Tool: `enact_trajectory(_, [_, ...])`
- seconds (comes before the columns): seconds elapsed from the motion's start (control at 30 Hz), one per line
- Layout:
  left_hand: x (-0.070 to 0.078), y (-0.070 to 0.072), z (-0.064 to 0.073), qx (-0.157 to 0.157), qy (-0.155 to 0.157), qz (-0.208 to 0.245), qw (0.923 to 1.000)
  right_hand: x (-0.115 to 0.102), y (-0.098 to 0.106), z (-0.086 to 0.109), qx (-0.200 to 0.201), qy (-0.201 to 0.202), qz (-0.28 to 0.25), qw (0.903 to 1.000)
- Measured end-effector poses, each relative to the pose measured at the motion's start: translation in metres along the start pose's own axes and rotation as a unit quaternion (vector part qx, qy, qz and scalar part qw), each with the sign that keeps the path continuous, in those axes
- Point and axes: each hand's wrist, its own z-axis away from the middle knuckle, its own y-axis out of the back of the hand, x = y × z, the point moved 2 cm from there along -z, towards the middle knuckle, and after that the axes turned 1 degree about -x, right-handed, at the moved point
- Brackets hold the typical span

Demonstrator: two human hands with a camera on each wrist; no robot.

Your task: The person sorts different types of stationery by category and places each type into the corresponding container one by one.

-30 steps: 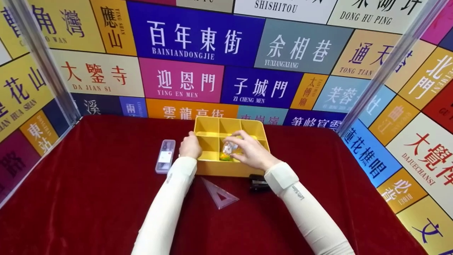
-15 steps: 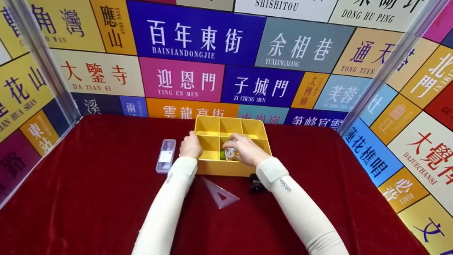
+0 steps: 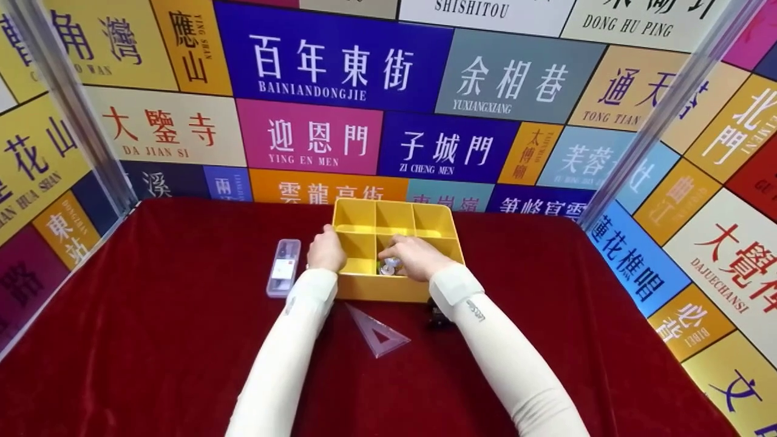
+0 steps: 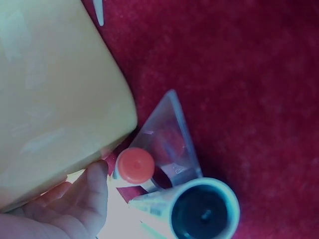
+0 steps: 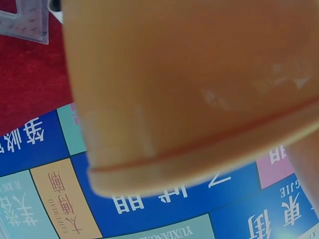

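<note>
A yellow divided box (image 3: 388, 289) stands toward the back of the table. My left hand (image 3: 326, 250) grips its left wall; in the left wrist view the fingers (image 4: 92, 191) lie against the box's side. My right hand (image 3: 419, 257) reaches into a front compartment, its fingers curled at a small shiny clear-and-white thing (image 3: 390, 265) with a bit of green beside it. The fingertips are partly hidden there, and the thing's kind is unclear. The right wrist view is mostly filled by the box's wall (image 5: 189, 89).
A clear set square (image 3: 379, 337) lies before the box. Left stands a translucent case (image 3: 284, 268); a black stapler (image 3: 438, 315) is partly behind the right sleeve. A red-capped container (image 4: 136, 165) and a white tube (image 4: 205, 211) with a dark end show in the left wrist view.
My right hand has moved lower and slightly left in the front compartment, taking the clear thing down with it. The left hand stays on the box.
</note>
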Motion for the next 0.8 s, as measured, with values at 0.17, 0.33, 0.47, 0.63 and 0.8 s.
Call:
enact_trajectory(0.17, [-0.0012, 0.0009, -0.0009, 0.004, -0.001, 0.000, 1.0000, -0.0006, 0.0000, -0.0019, 0.001, 0.002, 0.001, 1.0000])
enact_trajectory(0.33, [-0.0018, 0.0003, -0.0013, 0.004, -0.003, 0.001, 1.0000, -0.0006, 0.0004, -0.0034, -0.009, 0.013, 0.009, 0.9998])
enact_trajectory(0.47, [-0.0015, -0.0004, -0.0021, 0.002, -0.002, 0.003, 1.0000, -0.0002, 0.0012, -0.0044, -0.015, 0.020, 0.002, 0.9997])
enact_trajectory(0.63, [-0.0008, -0.0006, -0.0022, 0.003, -0.001, 0.004, 1.0000, -0.0004, 0.0020, -0.0037, -0.021, 0.020, -0.008, 0.9995])
enact_trajectory(0.8, [-0.0012, -0.0021, -0.0007, 0.009, -0.004, 0.007, 0.9999, 0.0002, -0.0001, -0.0017, -0.026, 0.007, -0.012, 0.9996])
